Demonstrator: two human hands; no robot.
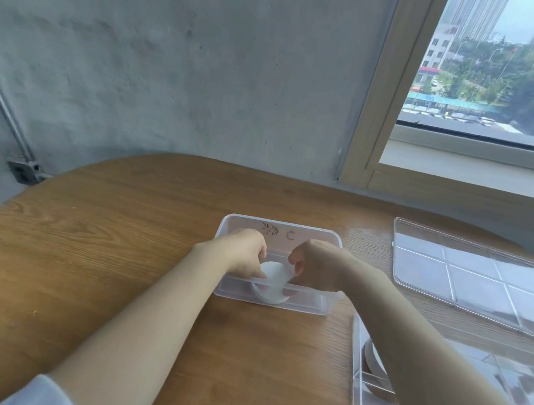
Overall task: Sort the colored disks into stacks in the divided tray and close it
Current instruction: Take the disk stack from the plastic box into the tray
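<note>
L hand, R hand grip disks.

You're getting open table on the L; lid & tray are crowding the R, bin is sitting mid.

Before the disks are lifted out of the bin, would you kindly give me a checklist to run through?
1. Left hand grip on disks: ok, fingers curl round them.
2. Right hand grip on disks: ok, it holds their other edge.
3. Bin flat on table: ok.
4. Tray open, lid lying apart: ok.
5. Free tray compartment: cannot tell, mostly hidden.
6. Number of disks held: cannot tell.
</note>
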